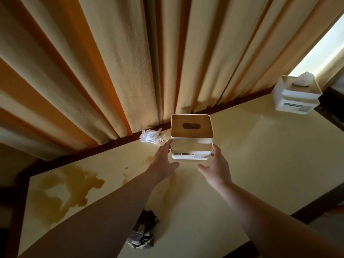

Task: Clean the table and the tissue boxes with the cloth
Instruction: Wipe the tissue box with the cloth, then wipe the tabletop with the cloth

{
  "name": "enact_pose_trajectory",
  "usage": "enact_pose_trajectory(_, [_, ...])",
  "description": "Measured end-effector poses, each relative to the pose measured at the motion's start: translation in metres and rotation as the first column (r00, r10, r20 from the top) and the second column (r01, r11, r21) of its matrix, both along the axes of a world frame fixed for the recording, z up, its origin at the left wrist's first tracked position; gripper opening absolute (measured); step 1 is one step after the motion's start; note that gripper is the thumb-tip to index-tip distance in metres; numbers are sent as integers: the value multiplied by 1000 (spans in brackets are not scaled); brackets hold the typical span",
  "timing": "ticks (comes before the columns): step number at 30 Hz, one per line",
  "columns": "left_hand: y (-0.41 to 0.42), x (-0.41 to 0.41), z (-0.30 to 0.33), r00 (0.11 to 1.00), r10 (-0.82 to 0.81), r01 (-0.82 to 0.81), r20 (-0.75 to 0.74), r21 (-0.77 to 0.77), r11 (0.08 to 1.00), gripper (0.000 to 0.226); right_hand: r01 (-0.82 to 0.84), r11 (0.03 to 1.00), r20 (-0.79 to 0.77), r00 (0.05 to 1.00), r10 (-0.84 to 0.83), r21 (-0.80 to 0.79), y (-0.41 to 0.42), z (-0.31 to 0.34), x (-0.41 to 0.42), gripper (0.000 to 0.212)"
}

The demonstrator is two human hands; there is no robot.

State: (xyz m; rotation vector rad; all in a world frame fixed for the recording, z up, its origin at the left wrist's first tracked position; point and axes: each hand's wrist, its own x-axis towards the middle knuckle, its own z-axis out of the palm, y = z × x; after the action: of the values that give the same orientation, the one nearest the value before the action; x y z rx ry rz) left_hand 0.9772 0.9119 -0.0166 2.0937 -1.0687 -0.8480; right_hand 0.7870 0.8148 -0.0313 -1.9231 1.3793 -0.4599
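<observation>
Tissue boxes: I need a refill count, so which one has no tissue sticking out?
The tissue box between the hands, at the table's middle: its wooden lid slot is bare. The far-right tissue box by the window has a white tissue poking up.

One legible word, on a label.
The dark strip on the front of the near tissue box between my hands reads "HOLDER"; its first word is blurred. The far tissue box carries a label too small to read.

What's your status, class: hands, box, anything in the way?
Left hand and right hand flank the tissue box, fingers straight. Cloth untouched. Brown spill unwiped.
</observation>
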Motion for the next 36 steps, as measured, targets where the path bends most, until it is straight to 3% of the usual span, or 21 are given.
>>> enact_pose_trajectory(7, [5, 6, 3, 992, -119, 116, 45, 61, 991, 93, -7, 1000, -72, 997, 6, -3, -1, -3, 0, 93])
enact_pose_trajectory(11, [18, 15, 6, 988, -107, 97, 109, 91, 991, 79, 50, 969, -116, 990, -79, -240, 9, 3, 4, 96])
enact_pose_trajectory(14, [36, 25, 9, 980, -66, 56, 189, 55, 997, 56, -6, 895, -97, 994, -42, -446, 28, 6, 8, 79])
enact_pose_trajectory(17, [63, 38, 14, 970, -18, 18, 244, 1, 1000, 40, -197, 847, -123, 980, 156, -494, 54, 9, 19, 51])
enact_pose_trajectory(21, [111, 54, 13, 960, 32, -27, 278, -19, 999, 37, -493, 789, -225, 870, 438, -368, 96, 10, 45, 42])
enact_pose_trajectory(25, [164, 61, 9, 953, 124, -105, 275, -84, 991, 38, -667, 702, -219, 745, 630, -251, 138, 13, 74, 41])
enact_pose_trajectory(29, [217, 63, 0, 919, 237, -219, 316, -91, 971, 41, -835, 505, -213, 546, 810, -219, 187, 10, 88, 53])
enact_pose_trajectory(32, [250, 58, -11, 901, 274, -259, 336, -89, 962, 40, -931, 338, -315, 365, 876, -138, 215, -10, 87, 53])
enact_pose_trajectory(34, [266, 53, -18, 895, 281, -268, 346, -85, 960, 39, -929, 322, -349, 368, 862, -182, 219, -22, 81, 46])
enact_pose_trajectory(36, [276, 48, -26, 890, 263, -254, 372, -76, 964, 37, -898, 358, -373, 433, 821, -254, 211, -31, 71, 43])
